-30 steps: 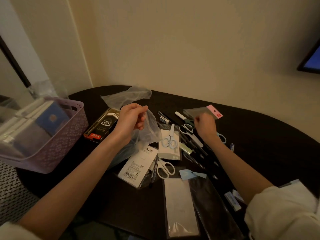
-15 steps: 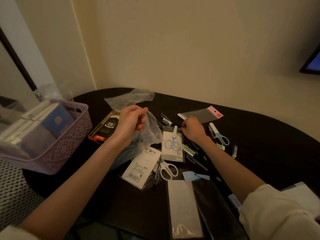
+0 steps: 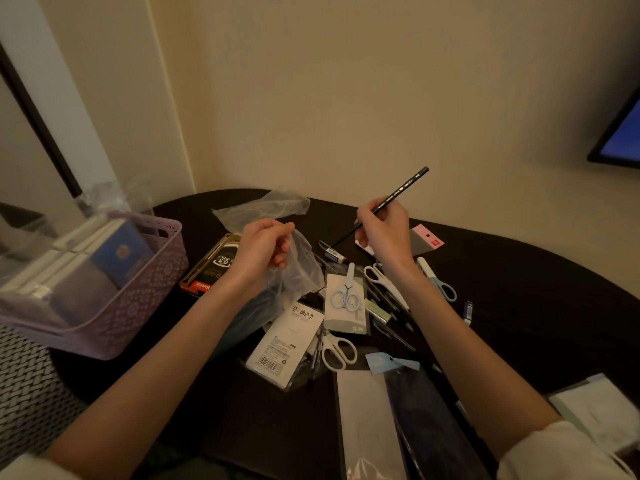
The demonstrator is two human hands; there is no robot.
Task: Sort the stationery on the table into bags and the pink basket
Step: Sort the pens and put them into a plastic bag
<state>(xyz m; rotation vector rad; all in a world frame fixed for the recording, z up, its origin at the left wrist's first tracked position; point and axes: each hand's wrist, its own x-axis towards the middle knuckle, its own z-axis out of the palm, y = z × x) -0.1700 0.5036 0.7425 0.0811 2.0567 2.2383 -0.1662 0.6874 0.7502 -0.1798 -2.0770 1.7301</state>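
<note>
Pinching a black pencil (image 3: 388, 204) near its lower end, the right hand (image 3: 384, 233) holds it tilted above the middle of the dark table (image 3: 519, 289), top pointing up and right. The left hand (image 3: 263, 249) grips the rim of a clear plastic bag (image 3: 294, 271) just beside it. Scissors (image 3: 337, 349), pens and packets lie below them; the pink basket (image 3: 138, 299), holding notebooks, sits at the table's left edge.

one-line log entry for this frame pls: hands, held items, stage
left hand: grips clear plastic bag | right hand: holds black pencil above table | stage: pencil not yet bagged | pink basket: left
</note>
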